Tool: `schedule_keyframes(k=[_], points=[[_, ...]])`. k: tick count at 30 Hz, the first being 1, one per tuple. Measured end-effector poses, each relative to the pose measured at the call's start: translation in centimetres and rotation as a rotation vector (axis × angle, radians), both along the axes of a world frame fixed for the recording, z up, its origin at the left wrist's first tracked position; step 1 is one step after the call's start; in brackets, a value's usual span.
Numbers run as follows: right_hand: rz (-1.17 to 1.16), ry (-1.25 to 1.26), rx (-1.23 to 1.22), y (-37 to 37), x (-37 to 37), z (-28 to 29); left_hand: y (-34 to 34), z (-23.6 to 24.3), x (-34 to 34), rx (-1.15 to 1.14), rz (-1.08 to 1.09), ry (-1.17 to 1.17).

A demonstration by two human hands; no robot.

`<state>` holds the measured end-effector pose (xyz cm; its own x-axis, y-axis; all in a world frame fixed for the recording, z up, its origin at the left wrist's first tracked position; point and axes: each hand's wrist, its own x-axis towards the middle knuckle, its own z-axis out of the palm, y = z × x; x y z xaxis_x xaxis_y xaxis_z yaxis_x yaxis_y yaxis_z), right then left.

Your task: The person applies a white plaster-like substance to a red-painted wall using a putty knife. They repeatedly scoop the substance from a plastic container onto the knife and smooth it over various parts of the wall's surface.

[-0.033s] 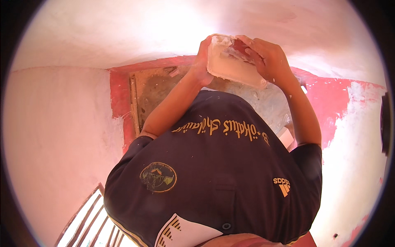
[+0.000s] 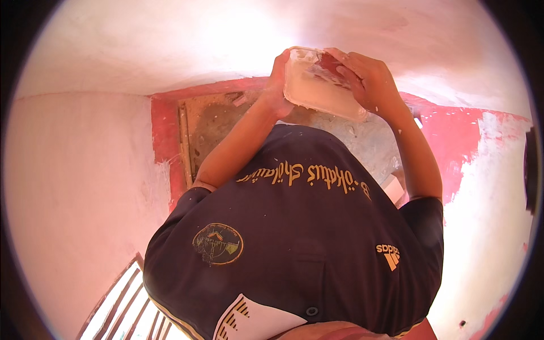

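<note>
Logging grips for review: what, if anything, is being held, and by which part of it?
A pale rectangular plastic-looking container, held at its left side by the left hand; the right hand is at its upper right edge, its exact grip unclear.

An unfinished-looking room [image 2: 85,170] — patchy white-and-red walls [image 2: 450,141], stained floor [image 2: 369,139].
</note>
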<state>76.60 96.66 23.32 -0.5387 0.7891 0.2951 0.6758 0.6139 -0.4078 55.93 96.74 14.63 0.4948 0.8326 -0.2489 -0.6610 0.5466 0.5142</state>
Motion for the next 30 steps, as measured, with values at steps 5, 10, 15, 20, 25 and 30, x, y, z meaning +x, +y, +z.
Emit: schedule_keyframes(k=[5, 10, 15, 20, 25, 30], points=[[-0.014, 0.043, -0.131, 0.4, -4.1, 1.2, -0.3, 2.5, -4.4, -0.12, 0.024, 0.036], [-0.05, 0.124, -0.278, 0.7, -4.9, 4.2, -0.2, 4.2, -4.7, -0.06, 0.097, -0.056], [0.01, 0.098, -0.314, 1.4, -4.9, 6.7, 0.3, 6.1, -4.8, -0.115, 0.078, 0.078], [0.211, 0.042, -0.023, 1.3, -5.5, 7.8, 1.0, 7.6, -5.7, -0.174, 0.077, 0.034], [0.188, -0.06, 0.12, 1.2, -6.4, 9.5, 2.7, 7.2, -6.6, -0.067, 0.171, 0.035], [0.202, 0.001, 0.154, 2.1, -6.6, 10.2, 2.9, 7.7, -7.1, 0.02, 0.252, 0.037]])
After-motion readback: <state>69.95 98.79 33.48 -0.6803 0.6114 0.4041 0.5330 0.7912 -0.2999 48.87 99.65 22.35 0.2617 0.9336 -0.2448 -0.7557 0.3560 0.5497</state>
